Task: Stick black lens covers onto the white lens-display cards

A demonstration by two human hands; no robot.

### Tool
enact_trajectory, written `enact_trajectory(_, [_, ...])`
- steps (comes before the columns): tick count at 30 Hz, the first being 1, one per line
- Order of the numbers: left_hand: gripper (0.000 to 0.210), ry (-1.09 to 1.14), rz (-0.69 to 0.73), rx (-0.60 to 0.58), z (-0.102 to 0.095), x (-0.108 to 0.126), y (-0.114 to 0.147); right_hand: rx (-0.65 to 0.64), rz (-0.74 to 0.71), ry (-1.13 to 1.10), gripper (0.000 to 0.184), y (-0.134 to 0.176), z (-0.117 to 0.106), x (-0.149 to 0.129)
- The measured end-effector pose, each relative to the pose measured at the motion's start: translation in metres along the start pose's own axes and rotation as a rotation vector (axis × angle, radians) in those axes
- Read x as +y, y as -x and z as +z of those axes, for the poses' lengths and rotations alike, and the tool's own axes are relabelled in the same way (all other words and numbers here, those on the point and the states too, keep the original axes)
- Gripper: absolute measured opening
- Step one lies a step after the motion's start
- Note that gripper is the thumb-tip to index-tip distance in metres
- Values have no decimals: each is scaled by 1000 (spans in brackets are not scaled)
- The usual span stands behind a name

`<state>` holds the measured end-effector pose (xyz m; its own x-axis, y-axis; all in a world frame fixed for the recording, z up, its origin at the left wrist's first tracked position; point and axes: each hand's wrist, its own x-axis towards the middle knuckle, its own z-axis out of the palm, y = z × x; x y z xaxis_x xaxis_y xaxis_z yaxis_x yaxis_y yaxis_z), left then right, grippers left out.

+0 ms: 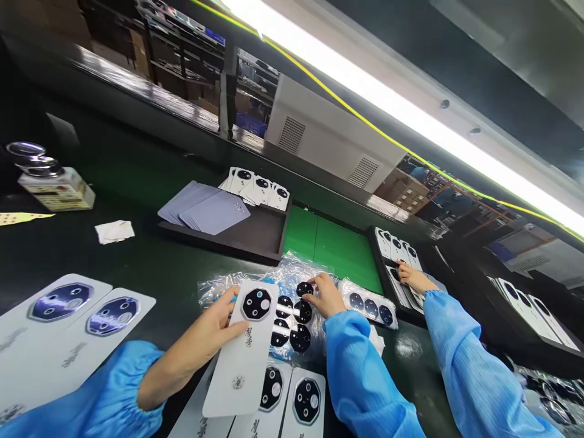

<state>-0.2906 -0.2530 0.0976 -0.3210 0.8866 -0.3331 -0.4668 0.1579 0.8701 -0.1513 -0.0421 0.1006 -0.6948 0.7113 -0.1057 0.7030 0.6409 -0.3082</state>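
White, glossy-faced panel [237,377], one, with a black octagonal lens cover near its top edge and dark printed characters below: gripped in my left hand [205,334], thumb on the face, fingers behind, tilted over the bench.

My right hand [325,295]: thumb and fingertips bent together at the edge of the uppermost of several black octagonal pieces [300,338]; whether it is pinched or merely touched, I cannot tell. These pieces lie in clear plastic wrap [292,267], just right of my held panel.

Below my hands: further white panels [306,398], side by side, lens covers facing up. To my left: two more of the kind [109,328], edges overlapping.

Right of my right hand: one wrapped row of three black pieces [370,308]. Beyond it: a co-worker's hand [413,278], blue-sleeved, fingers down at a dark tray [379,264] of white panels.

Farther out: one black tray [223,251] bearing fanned grey panels [214,213] and white ones; green mat [340,237]; white paper scrap [115,232]; labelled bottle [59,190]; overhead, a lit tube [387,97] and yellow cable [337,98].
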Motion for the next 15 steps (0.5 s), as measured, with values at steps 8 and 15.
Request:
enact_trajectory(8, [72,31,38,-85,-3,-10,-8,-37,50,150,29,-16,-2,-10])
enact_trajectory(15, [65,68,48,-134,-4,-22,-17,35,-31,228,29,-10,8,-10])
